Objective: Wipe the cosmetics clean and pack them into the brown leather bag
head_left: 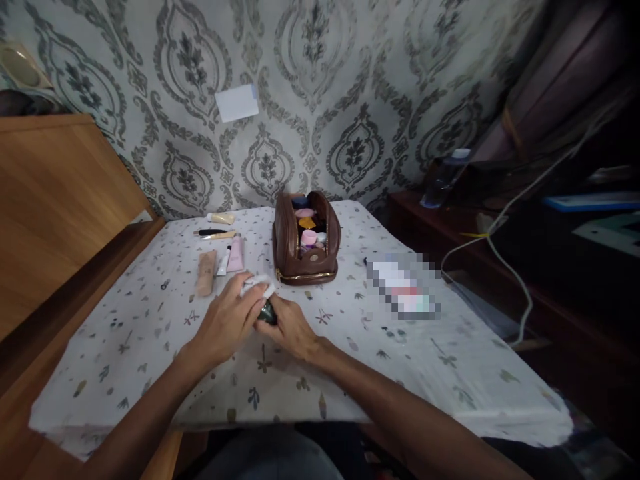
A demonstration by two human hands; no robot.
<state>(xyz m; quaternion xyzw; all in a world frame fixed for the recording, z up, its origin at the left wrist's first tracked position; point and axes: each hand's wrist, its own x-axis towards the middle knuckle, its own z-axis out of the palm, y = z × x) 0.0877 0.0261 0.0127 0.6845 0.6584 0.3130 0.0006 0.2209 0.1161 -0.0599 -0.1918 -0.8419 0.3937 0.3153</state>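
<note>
My left hand (227, 319) is closed around a white cloth or tissue (260, 285), pressing it against a small dark green container (268, 312). Gripping that container from the other side is my right hand (294, 328); its exact kind is partly hidden by my fingers. Just beyond my hands stands a brown leather toiletry bag (285, 233), unzipped, with several jars and small items inside. Left of it lie a pink tube (236, 255), a small white tube (223, 263) and a tan tube (206, 273).
Farther back on the patterned tablecloth (350, 373) are a cream tube (221, 218) and slim black and tan sticks (215, 234). A blurred-out flat object (404, 287) lies right. A water bottle (445, 179) stands on a dark side table, near a hanging white cable (525, 293).
</note>
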